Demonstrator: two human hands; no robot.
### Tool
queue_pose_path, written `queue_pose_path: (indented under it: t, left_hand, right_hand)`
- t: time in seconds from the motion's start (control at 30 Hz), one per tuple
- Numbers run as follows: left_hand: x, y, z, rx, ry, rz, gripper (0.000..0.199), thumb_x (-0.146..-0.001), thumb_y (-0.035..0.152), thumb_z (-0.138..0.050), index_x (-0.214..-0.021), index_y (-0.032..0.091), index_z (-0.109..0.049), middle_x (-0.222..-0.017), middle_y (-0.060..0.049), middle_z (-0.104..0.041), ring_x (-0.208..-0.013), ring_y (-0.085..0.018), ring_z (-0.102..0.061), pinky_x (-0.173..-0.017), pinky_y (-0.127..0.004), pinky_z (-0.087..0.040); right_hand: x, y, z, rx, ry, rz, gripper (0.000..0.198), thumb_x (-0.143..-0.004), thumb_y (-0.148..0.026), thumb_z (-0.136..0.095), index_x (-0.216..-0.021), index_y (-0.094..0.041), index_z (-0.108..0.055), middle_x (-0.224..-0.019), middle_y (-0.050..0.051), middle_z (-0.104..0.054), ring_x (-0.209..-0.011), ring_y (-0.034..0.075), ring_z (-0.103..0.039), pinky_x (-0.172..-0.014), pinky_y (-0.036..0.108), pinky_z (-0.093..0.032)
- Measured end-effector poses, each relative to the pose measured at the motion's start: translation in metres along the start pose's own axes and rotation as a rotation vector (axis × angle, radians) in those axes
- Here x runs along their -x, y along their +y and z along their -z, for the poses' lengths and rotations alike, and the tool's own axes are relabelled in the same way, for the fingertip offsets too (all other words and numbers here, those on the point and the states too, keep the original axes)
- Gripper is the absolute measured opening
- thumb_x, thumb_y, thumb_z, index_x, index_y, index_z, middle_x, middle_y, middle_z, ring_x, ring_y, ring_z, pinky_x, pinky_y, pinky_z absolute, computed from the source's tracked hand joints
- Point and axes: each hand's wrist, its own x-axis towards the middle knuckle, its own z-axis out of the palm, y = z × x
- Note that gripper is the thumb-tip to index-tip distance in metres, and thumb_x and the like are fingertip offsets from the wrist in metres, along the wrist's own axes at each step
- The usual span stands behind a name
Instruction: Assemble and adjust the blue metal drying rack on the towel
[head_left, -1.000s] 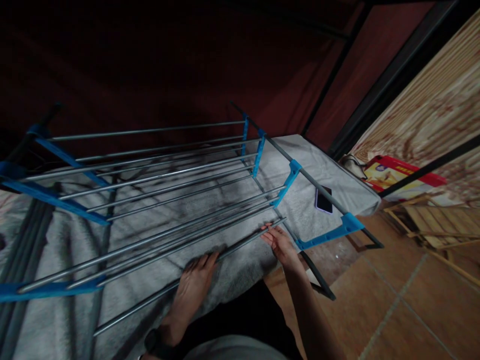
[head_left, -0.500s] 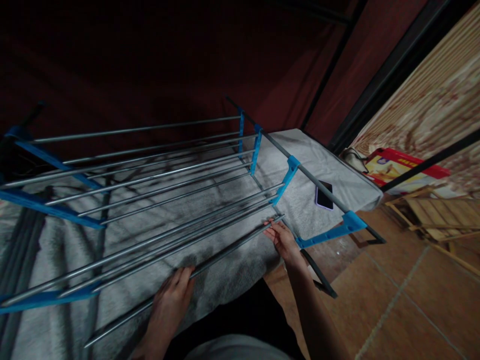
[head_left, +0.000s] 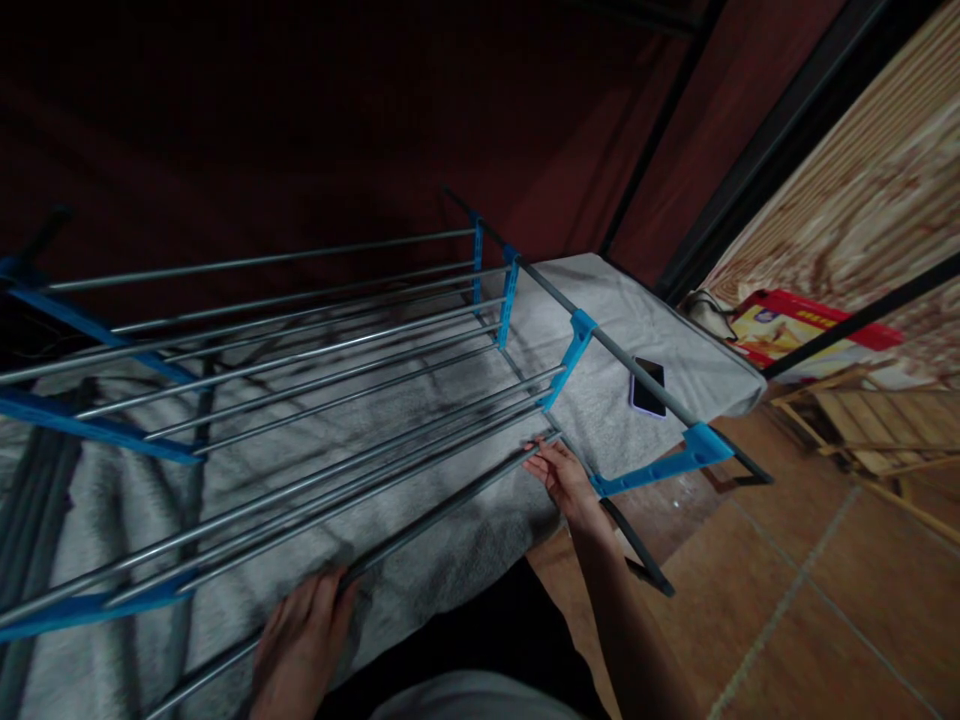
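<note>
A loose grey metal tube (head_left: 435, 520) lies slantwise in front of me, low over the grey blanket. My left hand (head_left: 304, 630) is wrapped round it towards its near left end. Close to its far right end, the fingers of my right hand (head_left: 556, 470) pinch the same tube. Beyond it stands a drying rack (head_left: 300, 355) with several parallel grey rods set in blue plastic brackets. The nearest right bracket (head_left: 664, 468) has no rod in its side facing me, and the tube's right tip is short of it.
A grey blanket (head_left: 420, 590) covers the surface under the rack. On it, right of the rack, lies a phone (head_left: 648, 388). More grey tubes (head_left: 45, 510) are at the left. A red and yellow box (head_left: 795, 325) and a folded wooden piece (head_left: 870, 430) stand at the right.
My left hand has slid down and left along the tube. The tube has shifted slightly left, and my right hand has stayed almost in place near its end.
</note>
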Motion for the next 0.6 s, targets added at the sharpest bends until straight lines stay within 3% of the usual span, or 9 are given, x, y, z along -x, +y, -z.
queue_pose_path:
  t: [0.1, 0.3, 0.6]
  left_hand:
    - [0.007, -0.001, 0.006, -0.078, -0.025, -0.015, 0.035, -0.097, 0.022, -0.037, -0.108, 0.024, -0.070, -0.115, -0.011, -0.073, -0.097, -0.030, -0.063, -0.087, -0.047, -0.046]
    - [0.009, 0.006, 0.015, -0.173, -0.030, 0.076, 0.032, -0.093, 0.023, -0.043, -0.112, 0.022, -0.069, -0.111, -0.013, -0.071, -0.094, -0.031, -0.060, -0.088, -0.049, -0.045]
    - [0.013, 0.000, 0.003, -0.178, -0.006, 0.143, 0.032, -0.097, 0.028, -0.038, -0.116, 0.024, -0.064, -0.110, -0.009, -0.073, -0.093, -0.031, -0.061, -0.087, -0.049, -0.046]
  right_hand:
    - [-0.001, 0.000, -0.002, -0.009, 0.004, -0.006, 0.030, -0.067, -0.035, -0.089, -0.086, -0.021, -0.071, -0.086, 0.003, -0.077, -0.071, 0.015, -0.072, -0.070, 0.026, -0.062]
    - [-0.002, 0.003, -0.001, -0.009, -0.007, -0.025, 0.034, -0.067, -0.042, -0.092, -0.079, -0.022, -0.067, -0.084, 0.001, -0.077, -0.069, 0.014, -0.072, -0.069, 0.026, -0.063]
    - [-0.005, 0.007, 0.004, 0.018, -0.038, -0.041, 0.033, -0.069, -0.045, -0.090, -0.082, -0.024, -0.069, -0.083, 0.000, -0.075, -0.071, 0.015, -0.071, -0.073, 0.030, -0.063]
